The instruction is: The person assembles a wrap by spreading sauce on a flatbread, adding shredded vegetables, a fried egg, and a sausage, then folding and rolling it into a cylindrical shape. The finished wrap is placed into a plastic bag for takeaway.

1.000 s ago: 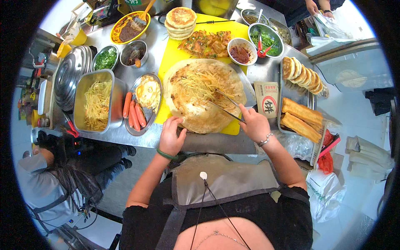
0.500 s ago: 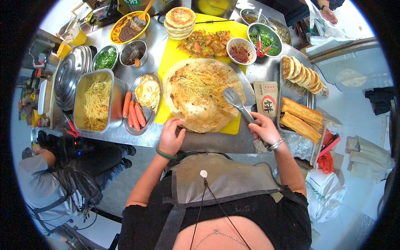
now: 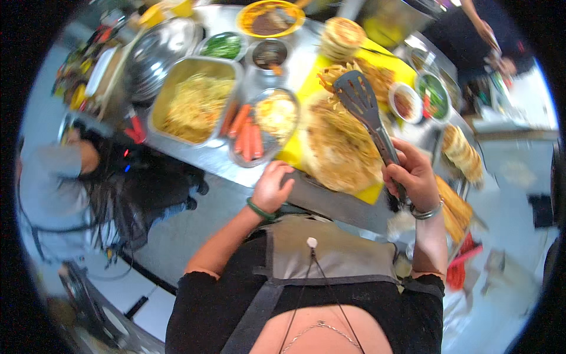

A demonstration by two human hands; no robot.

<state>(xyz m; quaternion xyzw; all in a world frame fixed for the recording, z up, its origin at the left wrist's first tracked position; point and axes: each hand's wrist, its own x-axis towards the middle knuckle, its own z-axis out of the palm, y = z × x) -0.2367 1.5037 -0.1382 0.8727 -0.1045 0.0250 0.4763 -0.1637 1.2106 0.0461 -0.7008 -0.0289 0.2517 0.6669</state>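
Observation:
My right hand (image 3: 411, 174) grips dark-handled tongs (image 3: 356, 97) with a slotted, spatula-like head, raised over the work board. Pale shredded food, looking like potato strips (image 3: 330, 79), sticks out beside the head and seems pinched behind it. Below lies a large round flatbread (image 3: 336, 156), browned in patches, with more shreds on its upper right part. It rests on a yellow cutting board (image 3: 369, 194). My left hand (image 3: 273, 186) is empty at the counter's front edge, fingers loosely apart, close to an oval metal plate (image 3: 242, 160) with sausages (image 3: 249, 138) and fried eggs (image 3: 275, 116).
Left of the plate stands a deep metal pan (image 3: 154, 121) of shreds. Behind are bowls of chopped greens (image 3: 222, 45) and sauce (image 3: 271, 54), and stacked flatbreads (image 3: 342, 36). Fried dough sticks (image 3: 454, 206) lie at right. People are at far left and upper right.
My right hand has lifted the tongs off the flatbread, and shreds now show at their head. The whole view has turned and shifted, blurring slightly. My left hand remains by the counter edge.

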